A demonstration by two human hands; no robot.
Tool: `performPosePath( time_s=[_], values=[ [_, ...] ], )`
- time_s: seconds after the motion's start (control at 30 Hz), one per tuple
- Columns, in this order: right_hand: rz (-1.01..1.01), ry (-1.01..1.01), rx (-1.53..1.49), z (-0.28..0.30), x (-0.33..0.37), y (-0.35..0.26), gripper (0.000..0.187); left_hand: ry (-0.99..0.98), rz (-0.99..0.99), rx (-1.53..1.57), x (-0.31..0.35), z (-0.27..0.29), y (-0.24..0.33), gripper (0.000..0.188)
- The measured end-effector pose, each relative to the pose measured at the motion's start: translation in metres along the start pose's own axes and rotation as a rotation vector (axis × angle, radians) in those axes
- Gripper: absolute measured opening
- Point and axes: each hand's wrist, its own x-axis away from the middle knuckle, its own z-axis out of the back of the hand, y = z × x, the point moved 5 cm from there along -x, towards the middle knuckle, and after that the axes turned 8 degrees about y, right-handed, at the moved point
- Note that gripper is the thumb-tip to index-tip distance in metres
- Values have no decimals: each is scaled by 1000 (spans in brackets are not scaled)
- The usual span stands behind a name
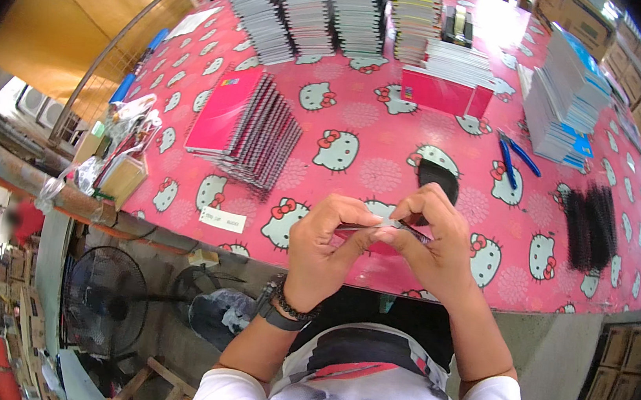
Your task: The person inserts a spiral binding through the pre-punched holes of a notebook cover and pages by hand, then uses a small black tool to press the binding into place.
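My left hand (325, 244) and my right hand (434, 241) meet over the near edge of the table (359, 141). Together they pinch a thin notebook (380, 228) seen edge-on, with a pink cover and a dark spiral along it. My fingers hide most of it. A dark wristband and a bead bracelet (281, 306) sit on my left wrist. A fanned stack of spiral-bound pink notebooks (254, 125) lies to the left of my hands.
The table has a pink cat-pattern cover. Tall stacks of sheets (318, 10) line the far edge, another stack (564, 105) at the right. Black spiral coils (591, 223) lie at the right, blue-handled pliers (511, 158) nearby. A fan (104, 298) stands on the floor at the left.
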Motion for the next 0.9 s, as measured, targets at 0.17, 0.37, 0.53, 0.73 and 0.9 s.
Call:
performPosePath(
  time_s=[0.17,0.37,0.53,0.73,0.9],
  values=[
    [168,112,62,-10,1,-5,16,91,-17,5,-1,5,-8,16],
    [175,96,64,-18,-4,-1,16,111,-10,-80,-7,7,-5,19],
    [155,-9,11,-13,-12,-2,15,27,-1,-122,-7,13,2,19],
    [204,7,19,-18,-9,-1,16,40,-10,-134,-7,11,-1,19],
    [228,5,12,-17,-10,-3,16,39,-59,-189,-9,10,5,19]
  ],
)
